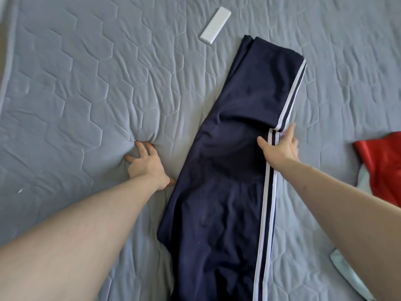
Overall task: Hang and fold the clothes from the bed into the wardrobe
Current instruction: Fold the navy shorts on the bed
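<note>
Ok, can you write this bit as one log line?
step: folding | left hand: pressing grey quilted bedcover | right hand: flat on navy white-striped trousers

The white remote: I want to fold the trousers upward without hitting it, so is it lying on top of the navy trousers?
No, the white remote lies on the grey quilt, apart from the far end of the navy trousers.

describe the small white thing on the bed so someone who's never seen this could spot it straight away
On the grey quilted bedspread, find the navy trousers with white side stripes lying lengthwise. Just beyond their far folded end, slightly to the left, lies a flat white bar. It is the only hard, rectangular object there; everything else is cloth.
</note>
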{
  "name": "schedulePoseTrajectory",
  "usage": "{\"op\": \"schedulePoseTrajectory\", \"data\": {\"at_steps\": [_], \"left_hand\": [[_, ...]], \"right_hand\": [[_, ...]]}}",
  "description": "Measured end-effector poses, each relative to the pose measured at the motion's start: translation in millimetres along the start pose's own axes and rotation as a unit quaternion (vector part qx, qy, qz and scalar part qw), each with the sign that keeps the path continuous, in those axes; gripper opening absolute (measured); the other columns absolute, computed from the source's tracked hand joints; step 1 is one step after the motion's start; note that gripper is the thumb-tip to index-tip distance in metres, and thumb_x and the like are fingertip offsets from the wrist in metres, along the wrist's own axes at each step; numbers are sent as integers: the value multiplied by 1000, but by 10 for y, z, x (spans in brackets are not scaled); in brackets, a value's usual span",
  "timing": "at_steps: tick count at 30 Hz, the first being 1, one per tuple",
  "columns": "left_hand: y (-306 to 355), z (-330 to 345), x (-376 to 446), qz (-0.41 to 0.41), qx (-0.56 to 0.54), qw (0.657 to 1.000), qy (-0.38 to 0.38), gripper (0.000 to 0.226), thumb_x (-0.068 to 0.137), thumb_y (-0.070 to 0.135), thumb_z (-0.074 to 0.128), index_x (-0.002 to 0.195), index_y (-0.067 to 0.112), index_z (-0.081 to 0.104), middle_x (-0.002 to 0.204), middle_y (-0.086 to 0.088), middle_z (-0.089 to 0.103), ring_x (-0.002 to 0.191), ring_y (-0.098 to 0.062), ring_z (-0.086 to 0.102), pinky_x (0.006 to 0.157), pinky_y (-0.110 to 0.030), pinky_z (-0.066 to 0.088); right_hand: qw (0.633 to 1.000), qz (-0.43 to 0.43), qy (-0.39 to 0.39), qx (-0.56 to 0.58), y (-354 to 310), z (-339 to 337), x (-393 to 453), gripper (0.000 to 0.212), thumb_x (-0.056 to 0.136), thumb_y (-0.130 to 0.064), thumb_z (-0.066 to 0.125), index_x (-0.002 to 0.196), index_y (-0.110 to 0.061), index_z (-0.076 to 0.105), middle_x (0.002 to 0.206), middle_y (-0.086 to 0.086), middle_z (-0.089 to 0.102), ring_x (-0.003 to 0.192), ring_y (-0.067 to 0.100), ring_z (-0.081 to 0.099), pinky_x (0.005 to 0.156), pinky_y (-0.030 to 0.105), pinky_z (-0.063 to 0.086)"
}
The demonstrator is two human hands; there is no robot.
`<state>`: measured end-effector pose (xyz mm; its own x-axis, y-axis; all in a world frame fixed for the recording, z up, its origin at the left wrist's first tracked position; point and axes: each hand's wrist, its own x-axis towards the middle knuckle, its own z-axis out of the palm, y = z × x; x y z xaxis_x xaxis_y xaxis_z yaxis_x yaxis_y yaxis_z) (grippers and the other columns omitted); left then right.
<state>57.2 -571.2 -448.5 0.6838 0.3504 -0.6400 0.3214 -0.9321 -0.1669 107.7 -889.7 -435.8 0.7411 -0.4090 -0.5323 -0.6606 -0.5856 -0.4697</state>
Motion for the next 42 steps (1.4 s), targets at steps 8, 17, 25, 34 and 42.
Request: {"op": "schedulePoseTrajectory", "data": {"at_steps": [8, 17, 25, 34, 42], "left_hand": [[-221, 146, -150, 42, -48, 998, 13, 133, 74, 76, 71, 162, 25, -16, 170, 2, -21, 155, -44, 1, 126, -46, 21], [-736, 1153, -1704, 67, -386, 920, 26, 53, 97, 33, 64, 143, 9, 53, 144, -11, 53, 135, -28, 49, 112, -34, 36], [-922, 1775, -2987, -9, -459, 839, -294, 36, 79, 55, 79, 103, 28, 75, 101, 17, 77, 100, -5, 68, 86, -24, 50], [-1058, 1792, -3448, -59, -364, 848, -381, 84, 85, 65, 66, 146, 13, 42, 145, -2, 53, 129, -23, 54, 105, -35, 44], [-1323, 1529, -3908, -71, -407, 838, -356, 61, 76, 50, 76, 126, 21, 55, 131, 4, 63, 116, -17, 61, 107, -39, 47]], "right_hand": [[995, 70, -63, 40, 1061, 311, -1353, 75, 88, -52, 73, 140, -14, 36, 142, 5, 50, 124, 27, 56, 107, 40, 44], [949, 203, -201, 135, 2002, 571, -3014, 31, 85, -28, 83, 113, -21, 70, 96, -7, 79, 91, 14, 75, 89, 38, 60], [898, 289, -235, 236, 2097, 424, -3628, 25, 88, -25, 80, 108, -15, 69, 100, 5, 79, 93, 26, 76, 77, 37, 59], [881, 320, -234, 259, 2154, 340, -4165, 26, 92, -29, 77, 115, -19, 70, 99, 0, 80, 94, 24, 77, 92, 45, 61], [867, 345, -249, 258, 2090, 114, -4618, 20, 95, -24, 71, 113, -17, 69, 99, 2, 80, 90, 22, 77, 67, 32, 57]]}}
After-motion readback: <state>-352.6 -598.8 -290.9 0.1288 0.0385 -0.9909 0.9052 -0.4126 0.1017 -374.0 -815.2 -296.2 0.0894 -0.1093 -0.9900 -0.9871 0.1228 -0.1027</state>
